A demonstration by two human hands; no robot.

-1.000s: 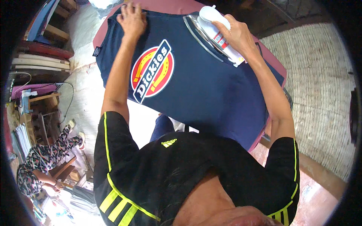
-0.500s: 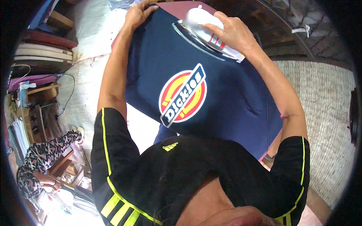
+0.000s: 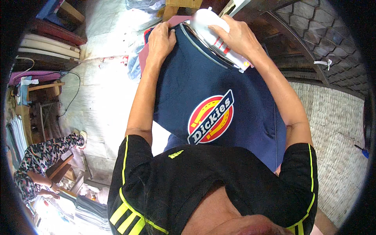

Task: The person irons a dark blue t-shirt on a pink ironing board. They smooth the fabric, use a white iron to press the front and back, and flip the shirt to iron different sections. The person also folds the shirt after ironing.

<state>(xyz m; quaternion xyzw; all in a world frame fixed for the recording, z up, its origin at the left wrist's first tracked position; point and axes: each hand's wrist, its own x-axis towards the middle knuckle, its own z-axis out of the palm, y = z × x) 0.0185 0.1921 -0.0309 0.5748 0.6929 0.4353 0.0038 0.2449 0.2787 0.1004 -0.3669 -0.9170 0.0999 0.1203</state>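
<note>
A dark navy cloth (image 3: 176, 90) lies spread in front of me, with a round red and yellow print (image 3: 211, 117) crossed by a slanted navy bar on its near part. My right hand (image 3: 241, 37) grips a white clothes iron (image 3: 209, 19) at the far right of the cloth. The iron's soleplate edge rests on or just over the fabric; its underside is hidden. At the far left edge of the cloth, my left hand (image 3: 160, 41) has its fingers curled on the fabric, the thumb toward the iron. A pinkish board edge (image 3: 180, 18) shows beyond the cloth.
At the left, a person in patterned clothes (image 3: 41, 156) bends over stacked sheets (image 3: 92, 211). Shelves with boards (image 3: 51, 49) line the left wall. Plastic-wrapped bundles (image 3: 145, 4) lie beyond my left hand. A dark metal lattice (image 3: 313, 31) stands at the right.
My left hand has moved right and nearer along the cloth, closer to the iron. The cloth and its print sit further right and lower in view. The right hand still holds the iron.
</note>
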